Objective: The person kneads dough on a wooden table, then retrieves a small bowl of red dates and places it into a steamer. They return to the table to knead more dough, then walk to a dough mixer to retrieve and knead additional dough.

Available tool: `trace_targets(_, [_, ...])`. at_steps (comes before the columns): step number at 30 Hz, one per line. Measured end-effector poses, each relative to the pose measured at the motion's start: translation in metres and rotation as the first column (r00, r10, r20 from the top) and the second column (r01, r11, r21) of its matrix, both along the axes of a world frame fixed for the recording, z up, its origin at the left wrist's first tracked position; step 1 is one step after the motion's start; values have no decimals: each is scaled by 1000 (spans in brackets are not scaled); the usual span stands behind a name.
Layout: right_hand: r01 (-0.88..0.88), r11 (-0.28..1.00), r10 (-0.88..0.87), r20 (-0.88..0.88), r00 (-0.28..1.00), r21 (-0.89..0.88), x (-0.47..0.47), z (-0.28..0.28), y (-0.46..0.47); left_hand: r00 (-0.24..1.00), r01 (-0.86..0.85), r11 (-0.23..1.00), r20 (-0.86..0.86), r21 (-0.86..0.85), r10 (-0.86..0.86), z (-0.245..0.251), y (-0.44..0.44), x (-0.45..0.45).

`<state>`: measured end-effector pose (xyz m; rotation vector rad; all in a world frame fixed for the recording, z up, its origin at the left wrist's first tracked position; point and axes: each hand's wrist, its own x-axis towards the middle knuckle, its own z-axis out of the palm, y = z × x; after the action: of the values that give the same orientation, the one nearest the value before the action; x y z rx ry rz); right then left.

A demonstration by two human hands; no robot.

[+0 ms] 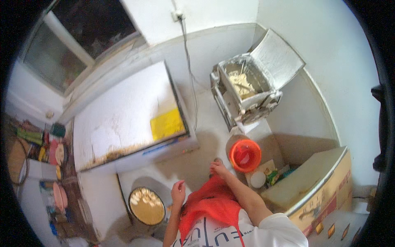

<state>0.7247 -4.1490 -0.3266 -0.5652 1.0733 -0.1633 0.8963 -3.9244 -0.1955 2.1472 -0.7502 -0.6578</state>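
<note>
My left hand (178,192) hangs beside the red apron (213,197), its fingers loosely curled with nothing seen in them. Over the apron's far edge is my right hand (218,169), fingers bent; whether anything is inside it is hidden. Nearest to the right hand, an orange-red bucket (232,154) stands on the floor with a red thing (245,156) inside. Beyond it stands a floury dough mixer (226,102). Its lid (279,58) is raised, and pale dough (240,84) lies in the trough.
A round pan (146,213) holds several pale dough pieces (145,197) at left. The white-topped worktable (123,102) bears a yellow sheet (168,124). A power cable (186,46) hangs from a wall socket (177,16). A large cardboard box (330,194) stands at right.
</note>
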Motion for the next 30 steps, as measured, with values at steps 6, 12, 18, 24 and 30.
trace_targets(6, [165,985,-159,114,981,-46,19,72,-149,977,145,980,173,-135,-121,73,-173,49])
trace_targets(12, [439,897,-441,184,878,56,-8,112,-234,927,364,912,172,-187,-334,109,-353,69])
trace_targets(18, [706,700,-713,178,679,108,-31,95,-323,806,591,784,173,-189,-566,97,-539,75])
trace_targets(24, [806,585,-810,36,585,86,3,90,-448,658,750,656,-10,-83,-753,84,-733,79])
trace_targets(30, [844,528,-841,-75,535,97,32,58,-537,310,930,294,-41,220,-950,3,-867,72])
